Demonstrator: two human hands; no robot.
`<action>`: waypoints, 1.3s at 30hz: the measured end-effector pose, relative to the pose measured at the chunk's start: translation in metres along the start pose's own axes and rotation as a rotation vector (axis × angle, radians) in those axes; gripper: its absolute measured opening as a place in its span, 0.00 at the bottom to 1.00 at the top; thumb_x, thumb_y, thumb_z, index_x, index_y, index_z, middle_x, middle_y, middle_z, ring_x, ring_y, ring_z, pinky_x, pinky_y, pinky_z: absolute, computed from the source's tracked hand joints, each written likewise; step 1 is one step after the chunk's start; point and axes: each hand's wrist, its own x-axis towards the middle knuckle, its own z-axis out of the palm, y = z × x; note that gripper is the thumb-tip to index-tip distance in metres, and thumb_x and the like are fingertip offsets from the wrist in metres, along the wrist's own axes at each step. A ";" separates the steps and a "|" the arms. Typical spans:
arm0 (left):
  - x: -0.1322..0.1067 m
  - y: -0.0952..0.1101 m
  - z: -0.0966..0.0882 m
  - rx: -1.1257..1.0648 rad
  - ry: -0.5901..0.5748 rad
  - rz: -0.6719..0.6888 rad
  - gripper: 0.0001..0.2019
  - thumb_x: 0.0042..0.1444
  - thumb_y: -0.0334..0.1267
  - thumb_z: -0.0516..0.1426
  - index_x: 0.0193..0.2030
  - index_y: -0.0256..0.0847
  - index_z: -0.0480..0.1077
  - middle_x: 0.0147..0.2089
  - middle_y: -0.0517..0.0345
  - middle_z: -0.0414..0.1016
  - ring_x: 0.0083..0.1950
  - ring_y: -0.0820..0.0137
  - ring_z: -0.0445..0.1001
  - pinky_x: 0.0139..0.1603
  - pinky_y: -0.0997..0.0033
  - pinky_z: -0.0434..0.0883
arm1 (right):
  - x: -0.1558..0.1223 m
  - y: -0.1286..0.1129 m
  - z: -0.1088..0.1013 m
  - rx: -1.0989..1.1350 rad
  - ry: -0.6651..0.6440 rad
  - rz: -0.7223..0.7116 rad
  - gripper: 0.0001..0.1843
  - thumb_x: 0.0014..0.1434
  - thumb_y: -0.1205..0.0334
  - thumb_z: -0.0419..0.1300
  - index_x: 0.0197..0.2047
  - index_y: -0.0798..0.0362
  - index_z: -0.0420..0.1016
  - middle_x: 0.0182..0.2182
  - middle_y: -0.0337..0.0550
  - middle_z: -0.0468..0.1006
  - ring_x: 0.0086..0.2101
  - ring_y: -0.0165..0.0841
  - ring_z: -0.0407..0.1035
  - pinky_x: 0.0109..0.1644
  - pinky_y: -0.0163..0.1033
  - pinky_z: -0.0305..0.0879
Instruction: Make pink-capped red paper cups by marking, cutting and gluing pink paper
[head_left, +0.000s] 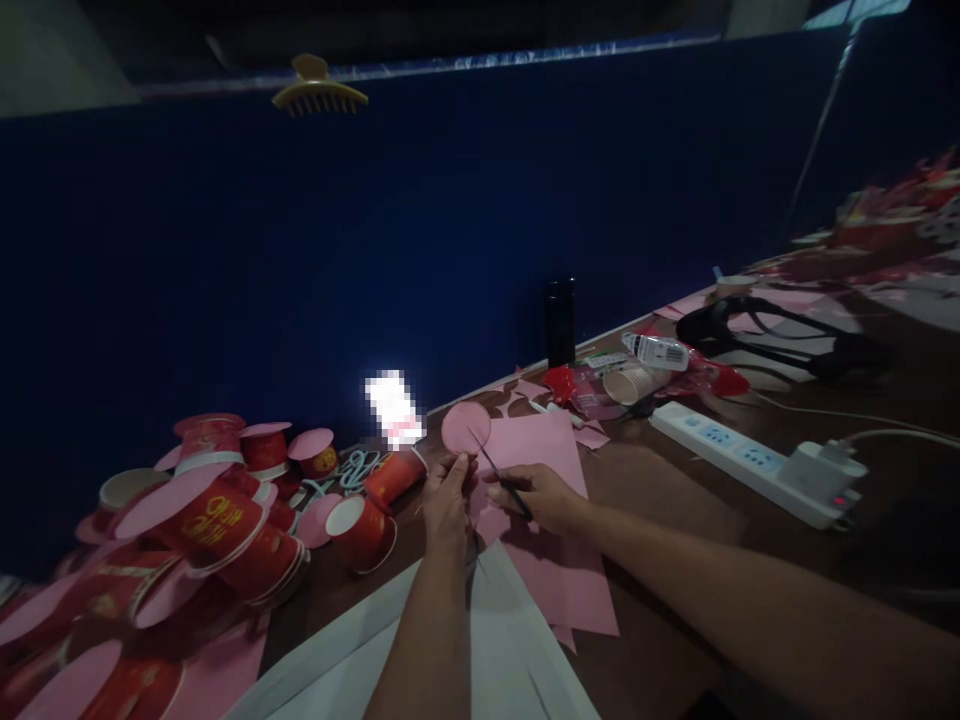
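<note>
My left hand [448, 500] pinches the lower edge of a round pink paper disc [461, 425] between thumb and fingers. My right hand [544, 497] is closed on a pair of scissors [510, 490] with dark handles. Their thin blades point up and left and lie across the disc's right part. How far the blades are apart is too small to tell. Under both hands, pink paper sheets [562, 580] rest on the brown table. Pink offcuts [517, 400] with curved edges lie beyond the disc.
Red paper cups [225, 520], several with pink discs attached, crowd the left side. A blurred bright screen [394, 408] stands behind them. A white power strip [735, 455] with a plugged-in charger [821, 478] lies right. White sheets [517, 650] are in front; a blue partition [450, 220] rises behind.
</note>
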 end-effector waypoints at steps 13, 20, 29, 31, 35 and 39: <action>0.000 0.001 0.001 -0.018 0.019 -0.051 0.13 0.42 0.34 0.67 0.34 0.37 0.71 0.32 0.57 0.77 0.30 0.77 0.75 0.30 0.80 0.69 | -0.007 -0.017 0.002 -0.034 0.015 0.072 0.36 0.41 0.45 0.70 0.49 0.60 0.77 0.19 0.33 0.67 0.20 0.23 0.57 0.22 0.30 0.57; -0.001 0.003 0.002 -0.010 0.015 -0.057 0.15 0.40 0.36 0.68 0.34 0.37 0.70 0.31 0.57 0.77 0.30 0.75 0.76 0.30 0.78 0.69 | -0.006 -0.013 0.002 -0.011 0.016 0.058 0.37 0.39 0.45 0.71 0.49 0.60 0.77 0.19 0.34 0.68 0.21 0.23 0.57 0.22 0.30 0.56; -0.003 0.003 0.002 -0.028 0.012 -0.059 0.15 0.40 0.35 0.68 0.34 0.36 0.71 0.32 0.57 0.77 0.29 0.77 0.75 0.30 0.79 0.69 | -0.007 -0.014 0.002 -0.108 0.031 0.052 0.38 0.41 0.44 0.70 0.50 0.61 0.76 0.18 0.32 0.66 0.19 0.24 0.56 0.21 0.31 0.56; -0.003 0.003 0.001 -0.032 0.005 -0.059 0.15 0.40 0.35 0.68 0.35 0.36 0.71 0.31 0.57 0.77 0.29 0.77 0.74 0.30 0.80 0.69 | -0.008 -0.015 0.002 -0.140 0.033 0.048 0.38 0.42 0.44 0.69 0.51 0.61 0.76 0.18 0.33 0.66 0.19 0.24 0.56 0.22 0.31 0.57; -0.003 0.003 -0.001 -0.037 -0.015 -0.065 0.14 0.41 0.35 0.67 0.35 0.36 0.72 0.31 0.57 0.77 0.30 0.77 0.75 0.31 0.80 0.69 | -0.006 -0.012 -0.001 -0.155 0.006 0.009 0.35 0.45 0.43 0.67 0.50 0.60 0.76 0.18 0.34 0.67 0.19 0.24 0.58 0.21 0.31 0.57; -0.004 0.004 -0.001 -0.047 -0.015 -0.074 0.15 0.40 0.36 0.67 0.36 0.36 0.72 0.33 0.55 0.78 0.31 0.76 0.75 0.30 0.80 0.68 | -0.006 -0.009 -0.001 -0.150 0.012 0.011 0.34 0.46 0.44 0.67 0.50 0.60 0.76 0.18 0.34 0.67 0.19 0.24 0.58 0.20 0.30 0.56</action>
